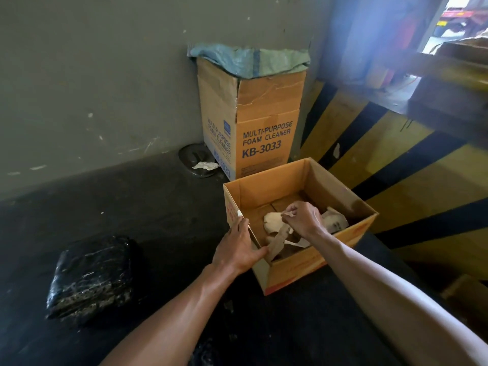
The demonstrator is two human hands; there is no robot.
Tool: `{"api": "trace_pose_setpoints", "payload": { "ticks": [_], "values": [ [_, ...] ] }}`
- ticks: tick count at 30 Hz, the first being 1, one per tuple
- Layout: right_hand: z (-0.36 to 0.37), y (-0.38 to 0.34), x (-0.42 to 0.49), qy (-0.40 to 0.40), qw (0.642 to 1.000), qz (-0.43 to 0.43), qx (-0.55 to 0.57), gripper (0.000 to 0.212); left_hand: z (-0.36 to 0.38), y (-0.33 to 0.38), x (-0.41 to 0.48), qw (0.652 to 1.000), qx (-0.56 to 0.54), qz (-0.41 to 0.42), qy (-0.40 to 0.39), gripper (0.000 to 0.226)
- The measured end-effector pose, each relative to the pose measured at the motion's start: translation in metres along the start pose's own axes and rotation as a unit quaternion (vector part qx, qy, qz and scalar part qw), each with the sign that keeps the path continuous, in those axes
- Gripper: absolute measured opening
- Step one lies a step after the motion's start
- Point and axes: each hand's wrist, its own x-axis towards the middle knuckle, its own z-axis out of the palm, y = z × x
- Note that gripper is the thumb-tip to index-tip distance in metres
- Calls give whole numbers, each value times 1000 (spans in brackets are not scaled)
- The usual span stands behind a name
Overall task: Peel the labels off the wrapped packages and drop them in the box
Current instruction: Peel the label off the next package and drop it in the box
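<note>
An open cardboard box (330,186) stands on the dark floor in the middle of the view, with several peeled paper labels (273,220) lying inside. My left hand (239,248) rests on the box's near-left rim, thumb inside the wall. My right hand (303,217) hovers over the box's inside, its fingers pinched on a small scrap of label (287,213). A package wrapped in black plastic (92,276) lies on the floor at the left, apart from both hands.
A taller "Multi-Purpose Foam Cleaner" carton (266,122) lined with a blue-green sack stands against the grey wall behind. A dark lid with a paper scrap (198,163) lies beside it. Yellow-and-black striped barrier (396,159) runs along the right.
</note>
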Motion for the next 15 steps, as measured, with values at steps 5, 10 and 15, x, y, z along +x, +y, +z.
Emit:
{"api": "trace_pose_setpoints", "payload": {
  "ticks": [5,10,15],
  "values": [
    [-7,-5,-13,3,1000,3,-26,31,-3,3,-2,1000,2,-1,3,108],
    [-15,-6,-28,0,1000,13,-24,35,-11,7,-9,1000,-3,-7,10,101],
    [-28,-26,-54,14,999,9,-34,43,-27,-6,-26,997,-53,-24,45,85]
  ]
}}
